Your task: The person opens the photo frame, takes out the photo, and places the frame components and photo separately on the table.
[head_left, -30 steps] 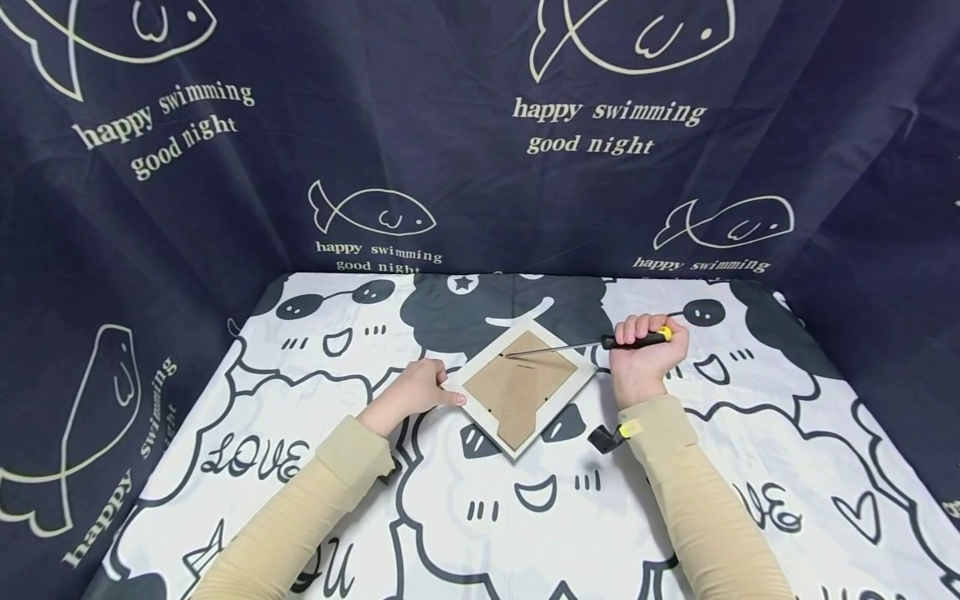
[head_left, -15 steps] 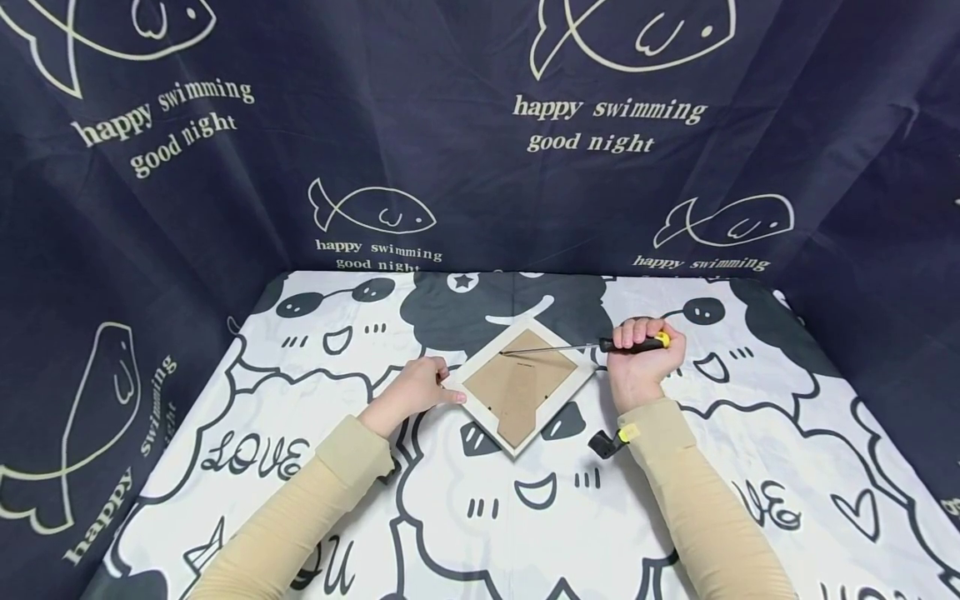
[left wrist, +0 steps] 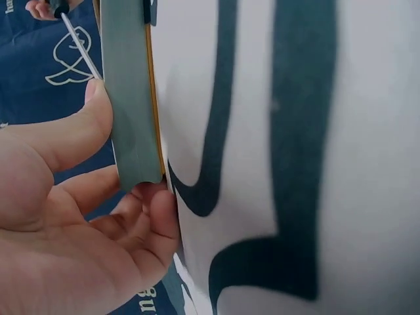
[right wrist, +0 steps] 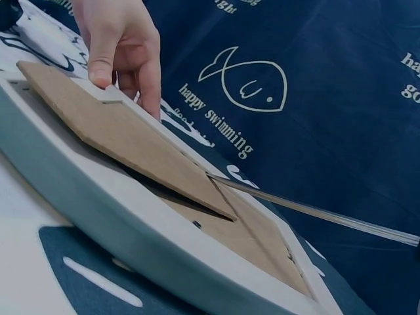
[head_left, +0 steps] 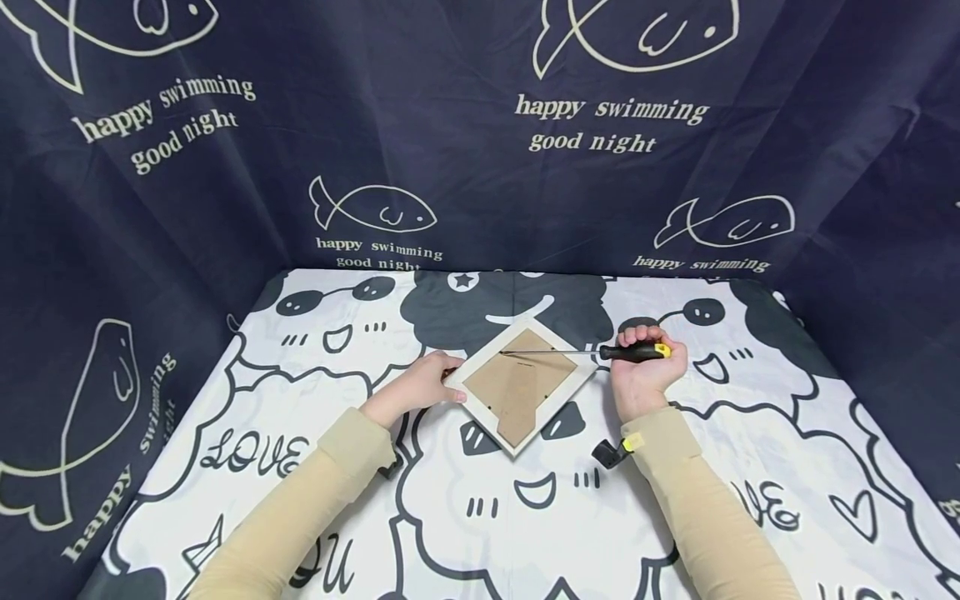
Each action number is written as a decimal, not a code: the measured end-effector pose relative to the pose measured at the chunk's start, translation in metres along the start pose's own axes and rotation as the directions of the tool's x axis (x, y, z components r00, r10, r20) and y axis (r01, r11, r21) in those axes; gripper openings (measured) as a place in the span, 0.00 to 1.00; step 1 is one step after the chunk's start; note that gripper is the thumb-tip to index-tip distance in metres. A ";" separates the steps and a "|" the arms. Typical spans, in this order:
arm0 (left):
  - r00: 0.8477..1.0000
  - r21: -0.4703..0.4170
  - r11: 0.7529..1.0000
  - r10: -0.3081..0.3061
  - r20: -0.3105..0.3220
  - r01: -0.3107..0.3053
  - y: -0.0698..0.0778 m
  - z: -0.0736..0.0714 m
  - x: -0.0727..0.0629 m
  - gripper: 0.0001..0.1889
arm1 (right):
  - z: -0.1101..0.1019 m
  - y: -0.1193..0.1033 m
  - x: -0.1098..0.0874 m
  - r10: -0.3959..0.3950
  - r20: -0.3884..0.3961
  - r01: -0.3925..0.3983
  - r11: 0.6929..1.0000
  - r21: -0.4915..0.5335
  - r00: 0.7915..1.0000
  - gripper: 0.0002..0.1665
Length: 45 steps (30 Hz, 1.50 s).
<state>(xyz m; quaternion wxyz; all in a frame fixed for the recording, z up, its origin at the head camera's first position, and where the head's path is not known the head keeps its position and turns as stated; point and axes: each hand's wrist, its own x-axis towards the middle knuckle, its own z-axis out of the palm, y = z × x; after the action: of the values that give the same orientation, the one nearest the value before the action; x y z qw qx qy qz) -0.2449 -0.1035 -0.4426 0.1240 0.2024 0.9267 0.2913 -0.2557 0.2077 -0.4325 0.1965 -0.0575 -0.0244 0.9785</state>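
A picture frame (head_left: 480, 414) lies back side up at the middle of the table, turned like a diamond, its brown backing board (head_left: 487, 379) and stand leg (head_left: 517, 408) showing. My left hand (head_left: 420, 387) grips its left corner, thumb on top and fingers at the edge, as the left wrist view shows. In my right hand (head_left: 643, 375) is a screwdriver (head_left: 626, 352) with a black and yellow handle. Its shaft (right wrist: 315, 211) crosses low over the board, and the tip meets a small dark tab (head_left: 502, 353) at the backing's upper left edge. In the right wrist view the stand leg tilts up slightly.
A white cloth with dark sheep drawings (head_left: 536, 533) covers the table. Dark blue curtains (head_left: 480, 125) with fish and lettering hang behind and at both sides. A small black camera (head_left: 609, 453) sits at my right wrist.
My right hand has shifted slightly, and the screwdriver handle has dropped a little, so the shaft lies nearly level. Frame and left hand stay almost where they were.
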 end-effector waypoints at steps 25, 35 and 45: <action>0.995 0.020 0.995 0.100 0.031 -0.101 -0.003 -0.003 0.000 0.27 | 0.019 0.020 -0.021 -0.106 0.167 0.117 0.991 -0.058 0.980 0.20; 0.994 0.016 0.994 0.108 0.035 -0.109 -0.004 -0.004 0.000 0.26 | 0.042 0.035 -0.016 -0.126 0.129 0.148 0.972 -0.183 0.984 0.31; 0.993 0.011 0.994 0.105 0.046 -0.105 -0.002 -0.007 -0.001 0.27 | 0.065 0.051 -0.008 -0.177 0.053 0.184 0.940 -0.287 0.983 0.29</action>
<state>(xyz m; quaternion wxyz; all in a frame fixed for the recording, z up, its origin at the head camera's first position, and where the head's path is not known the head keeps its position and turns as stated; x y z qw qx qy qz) -0.2471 -0.1087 -0.4382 0.1280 0.2582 0.9138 0.2864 -0.2757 0.1562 -0.3708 0.2745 -0.0704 -0.1757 0.9428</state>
